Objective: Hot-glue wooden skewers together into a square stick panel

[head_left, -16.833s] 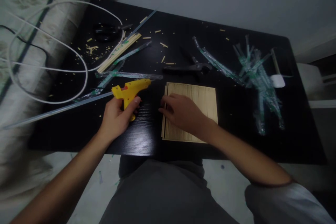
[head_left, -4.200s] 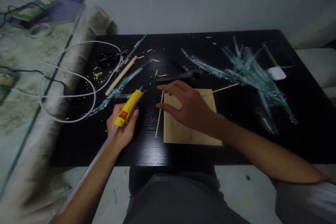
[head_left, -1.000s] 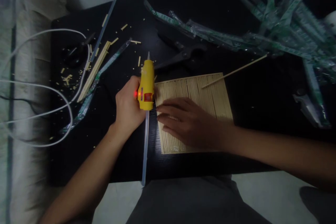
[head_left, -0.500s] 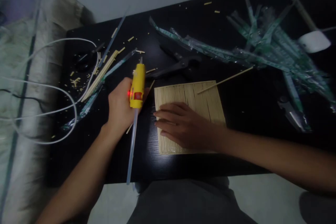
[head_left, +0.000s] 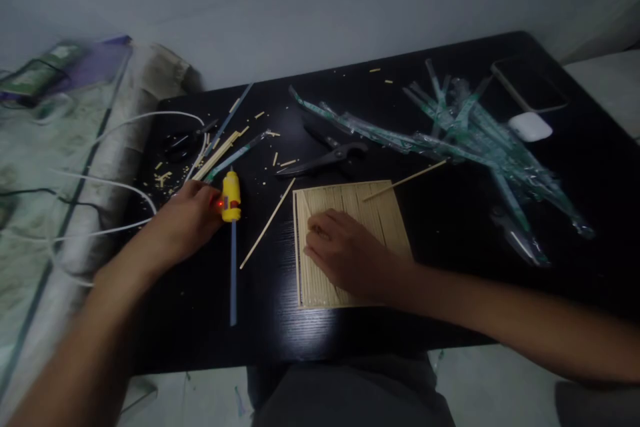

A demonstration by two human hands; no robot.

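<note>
My left hand [head_left: 183, 223] is wrapped round the grip of a yellow hot glue gun [head_left: 231, 197] with a red light on its side; a long glue stick [head_left: 233, 273] trails from its back toward me. My right hand [head_left: 345, 253] lies on a square mat of glued bamboo sticks [head_left: 373, 210], fingers curled down on its left part, and holds nothing that I can see. A loose bamboo stick [head_left: 267, 223] lies between the gun and the mat. Another stick [head_left: 405, 180] rests across the mat's far right corner.
The black table [head_left: 450, 293] also carries black scissors [head_left: 325, 159], a heap of green-printed plastic wrappers [head_left: 465, 137], cut stick bits, a bundle of sticks [head_left: 217, 155], a white earbud case [head_left: 530, 125] and a phone [head_left: 530, 83]. A white cable [head_left: 125, 227] loops onto the bedding at left.
My left hand has drawn the glue gun left, away from the mat, leaving a loose stick between them. My right hand stays on the mat. The camera has tilted up and back.
</note>
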